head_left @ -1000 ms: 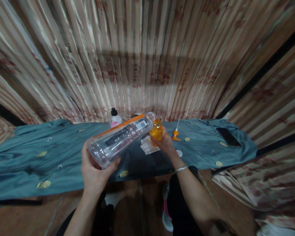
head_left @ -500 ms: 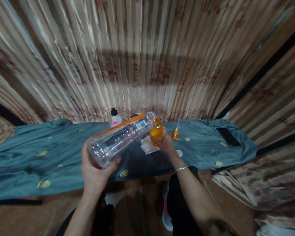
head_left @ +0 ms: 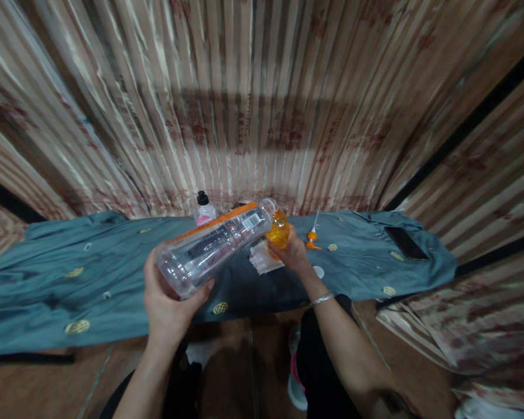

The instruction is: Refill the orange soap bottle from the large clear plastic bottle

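My left hand is wrapped round the base of a large clear plastic bottle with an orange-edged label and a barcode. The bottle lies tilted, its mouth at the upper right, up against a small amber bottle. Around that amber bottle my right hand is closed, holding it near the clear bottle's neck. Whether liquid is flowing between them I cannot tell. Beneath the amber bottle a white tissue lies on the cloth. To the right rests an orange pump head with its tube, and nearer my wrist a white round cap.
A green-blue patterned cloth covers the long table. Behind the clear bottle stands a bottle with a black cap. A black phone lies at the right end. Striped curtains hang close behind the table.
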A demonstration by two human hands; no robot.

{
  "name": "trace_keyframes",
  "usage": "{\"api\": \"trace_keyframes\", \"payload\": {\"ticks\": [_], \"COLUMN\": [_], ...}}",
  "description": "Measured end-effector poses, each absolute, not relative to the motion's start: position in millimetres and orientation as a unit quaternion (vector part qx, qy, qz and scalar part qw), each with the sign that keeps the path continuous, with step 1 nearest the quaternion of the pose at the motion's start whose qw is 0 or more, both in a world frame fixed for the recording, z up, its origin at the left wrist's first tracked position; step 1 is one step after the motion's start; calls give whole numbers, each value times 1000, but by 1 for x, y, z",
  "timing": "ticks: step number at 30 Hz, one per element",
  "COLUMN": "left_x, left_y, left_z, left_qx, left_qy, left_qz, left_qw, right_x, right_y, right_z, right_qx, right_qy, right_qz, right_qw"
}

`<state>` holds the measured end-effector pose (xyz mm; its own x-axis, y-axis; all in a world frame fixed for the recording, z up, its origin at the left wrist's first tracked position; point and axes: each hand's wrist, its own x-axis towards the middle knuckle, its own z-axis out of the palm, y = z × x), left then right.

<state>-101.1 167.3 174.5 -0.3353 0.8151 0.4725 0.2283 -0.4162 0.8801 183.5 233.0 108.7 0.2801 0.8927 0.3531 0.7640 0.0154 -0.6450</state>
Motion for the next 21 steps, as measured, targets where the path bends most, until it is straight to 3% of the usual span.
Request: {"api": "trace_keyframes", "payload": {"ticks": [21], "left_x": [-102], "left_y": [167], "left_z": [175], "left_qx": [534], "left_qy": [496], "left_qz": [650], "left_qw": [216], "right_x": [183], "right_y": [232], "right_z": [108], "right_qx": [-700], "right_qy": [-591], "right_qz": [77], "right_qw": [393]}}
